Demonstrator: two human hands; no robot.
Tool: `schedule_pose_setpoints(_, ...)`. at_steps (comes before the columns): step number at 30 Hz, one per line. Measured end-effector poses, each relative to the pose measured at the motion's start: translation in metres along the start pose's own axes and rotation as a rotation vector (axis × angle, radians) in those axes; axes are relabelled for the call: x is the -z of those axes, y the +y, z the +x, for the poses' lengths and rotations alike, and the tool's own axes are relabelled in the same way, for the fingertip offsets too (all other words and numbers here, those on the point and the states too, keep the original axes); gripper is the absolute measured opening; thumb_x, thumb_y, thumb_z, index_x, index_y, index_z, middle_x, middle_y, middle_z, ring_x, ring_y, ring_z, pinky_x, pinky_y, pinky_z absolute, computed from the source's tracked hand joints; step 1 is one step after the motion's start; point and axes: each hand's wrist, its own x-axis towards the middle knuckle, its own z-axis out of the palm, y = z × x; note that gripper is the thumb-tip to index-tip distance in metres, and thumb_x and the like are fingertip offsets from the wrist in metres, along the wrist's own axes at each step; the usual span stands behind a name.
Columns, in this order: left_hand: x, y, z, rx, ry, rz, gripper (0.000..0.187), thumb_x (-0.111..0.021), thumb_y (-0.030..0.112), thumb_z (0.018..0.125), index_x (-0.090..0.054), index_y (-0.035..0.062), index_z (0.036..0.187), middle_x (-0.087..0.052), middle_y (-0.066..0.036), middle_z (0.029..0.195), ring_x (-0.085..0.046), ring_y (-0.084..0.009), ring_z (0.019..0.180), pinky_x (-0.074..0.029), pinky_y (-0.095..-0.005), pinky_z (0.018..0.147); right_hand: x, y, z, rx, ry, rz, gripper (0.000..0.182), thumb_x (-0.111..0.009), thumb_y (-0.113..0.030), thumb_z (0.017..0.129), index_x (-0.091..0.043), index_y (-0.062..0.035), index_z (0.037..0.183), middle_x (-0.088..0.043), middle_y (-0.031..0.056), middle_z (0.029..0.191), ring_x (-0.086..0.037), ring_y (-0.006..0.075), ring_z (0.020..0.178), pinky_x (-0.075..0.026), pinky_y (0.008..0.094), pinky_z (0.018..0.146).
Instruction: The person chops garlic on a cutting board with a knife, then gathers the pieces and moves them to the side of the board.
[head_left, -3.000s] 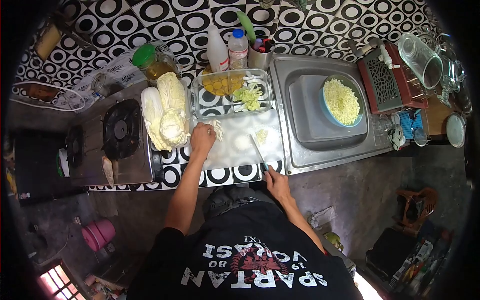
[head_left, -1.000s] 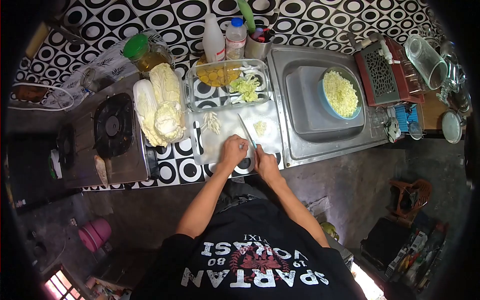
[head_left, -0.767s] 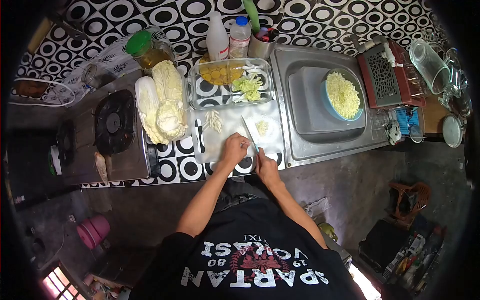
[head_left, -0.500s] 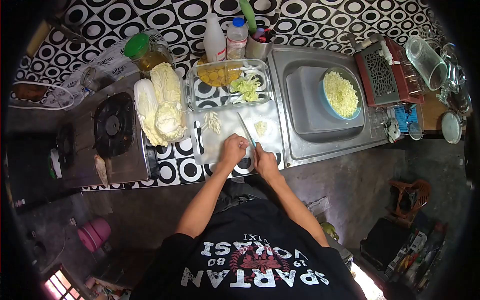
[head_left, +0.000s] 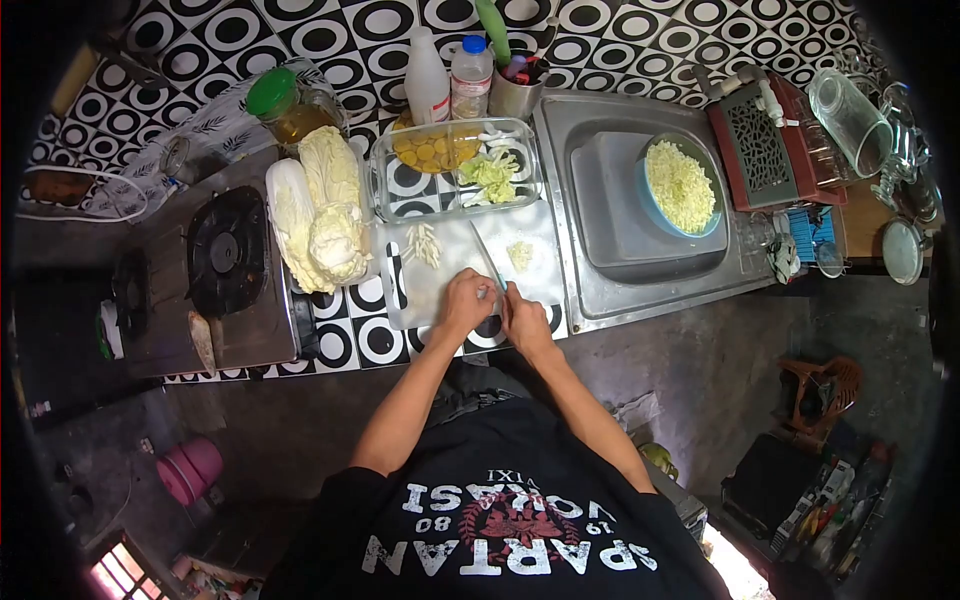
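My right hand [head_left: 524,318] is wrapped round the handle of a knife [head_left: 488,248], whose blade points away from me over a pale cutting board [head_left: 420,285]. Close beside the blade, my left hand [head_left: 468,302] has its fingers curled together on the board; what they hold is too small to name. Pale strips [head_left: 424,245] lie on the board's left part, and a small chopped heap [head_left: 520,256] lies right of the blade. Behind the board, a glass dish [head_left: 388,205] contains green leafy pieces [head_left: 490,177].
Cabbages [head_left: 320,210] lie left of the board, beside a stove [head_left: 228,250]. On the right, a blue bowl [head_left: 655,213] of chopped pale vegetable stands over the sink [head_left: 590,300]. Bottles [head_left: 471,80] and a green-lidded jar [head_left: 272,95] stand behind.
My right hand and the knife have shifted slightly left, bringing the blade closer to my left hand. The knife tip now points a little further left.
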Motion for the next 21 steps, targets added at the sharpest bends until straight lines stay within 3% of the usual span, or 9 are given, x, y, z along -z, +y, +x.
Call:
schedule_pose_setpoints(4,-0.002,0.0,-0.002,0.05,0.011,-0.066,0.008,-0.065,0.003,0.069,-0.067,0.0049,0.076,-0.058,-0.011,0.074,-0.059,-0.0269,0.069,-0.048,-0.0353,0.064,0.012,-0.005,-0.018,-0.021,-0.09,0.029,0.027,-0.05,-0.01,0.088,-0.049,0.0039,0.111,-0.058,0.0274,0.066,-0.06,0.0427,0.064,-0.046,0.0508,0.058)
schedule_pose_setpoints(8,0.0,0.0,-0.002,0.03,-0.007,-0.042,0.006,-0.066,0.004,0.073,-0.068,0.0047,0.078,-0.059,-0.01,0.077,-0.059,-0.0247,0.066,-0.048,-0.0334,0.063,0.0,0.005,-0.023,0.009,-0.043,0.058,0.027,-0.05,-0.011,0.088,-0.05,0.0046,0.11,-0.057,0.0275,0.064,-0.059,0.0431,0.063,-0.046,0.0507,0.057)
schedule_pose_setpoints(21,-0.003,-0.003,-0.004,0.058,0.037,-0.076,0.007,-0.064,0.0,0.069,-0.066,0.0033,0.075,-0.058,-0.012,0.075,-0.059,-0.0282,0.07,-0.048,-0.0354,0.063,0.004,0.0,-0.019,0.018,-0.033,0.082,0.024,-0.05,-0.009,0.088,-0.052,0.0024,0.109,-0.056,0.0275,0.063,-0.058,0.0434,0.062,-0.045,0.0496,0.055)
